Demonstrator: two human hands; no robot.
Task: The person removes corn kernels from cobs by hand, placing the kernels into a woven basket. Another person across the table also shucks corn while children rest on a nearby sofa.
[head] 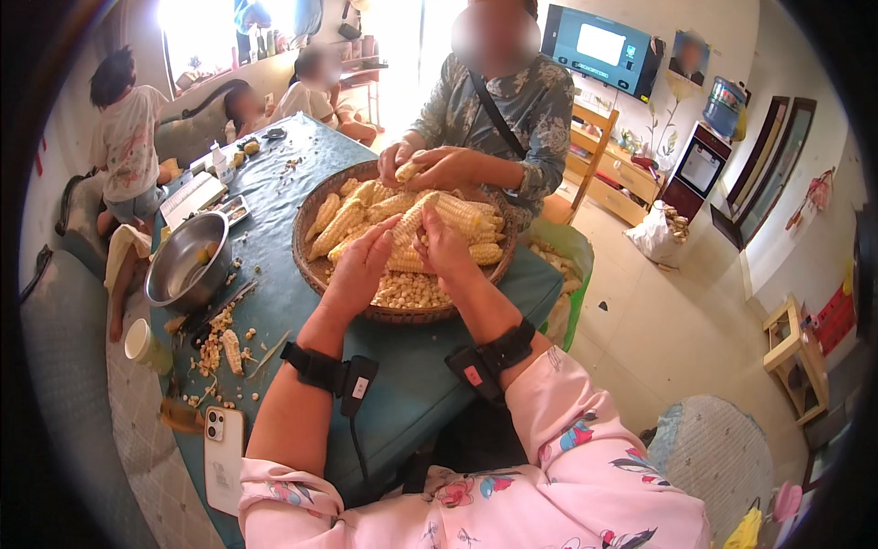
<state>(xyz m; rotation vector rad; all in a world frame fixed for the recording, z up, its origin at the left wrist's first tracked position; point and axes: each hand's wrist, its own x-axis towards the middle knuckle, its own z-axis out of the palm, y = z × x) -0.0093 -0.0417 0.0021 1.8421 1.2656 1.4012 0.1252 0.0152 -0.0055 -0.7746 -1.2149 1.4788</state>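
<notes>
A round woven basket (pixel 312 278) holds dried ears of corn (pixel 343 226) and a heap of loose corn kernels (pixel 411 291). Over its middle, one ear of corn (pixel 413 223) stands tilted between my hands. My right hand (pixel 442 250) grips that ear, with the thumb pressed along its side. My left hand (pixel 360 264) is against the ear's left side, fingers together and pointing up; how firmly it grips is hidden. Across the basket, another person's hands (pixel 432 168) hold a shorter piece of corn.
On the blue-green covered table (pixel 405 364) are a steel bowl (pixel 188 261), a paper cup (pixel 140 343), a phone (pixel 225 453), an open book (pixel 195 199) and scattered kernels with a cob (pixel 232 351). A green bag (pixel 576 274) of cobs stands beside the table. Several people are around it.
</notes>
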